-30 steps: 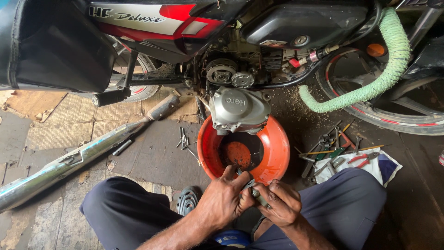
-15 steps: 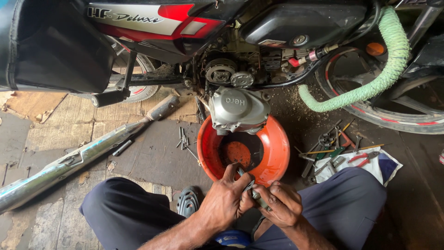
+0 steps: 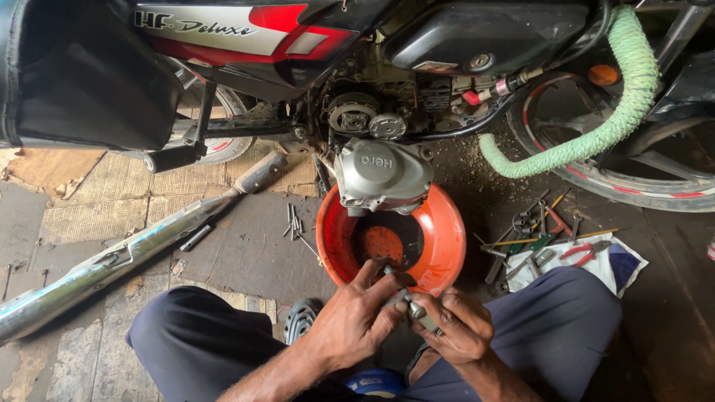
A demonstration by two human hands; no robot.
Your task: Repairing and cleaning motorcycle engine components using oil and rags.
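Both hands have stayed nearly in place since the earlier frame, fingers shifting slightly. Left hand [image 3: 356, 318] and right hand [image 3: 458, 327] jointly pinch a small metal part [image 3: 412, 307] between their fingertips — just below the orange bowl [image 3: 444, 231]. Beyond it sits the grey engine cover [image 3: 383, 173]; hand tools [image 3: 547, 242] lie right of the fingers.

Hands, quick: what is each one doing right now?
Left hand: closed on a small metal part, just at the rim of the orange basin.
Right hand: fingers pinched on the same part.
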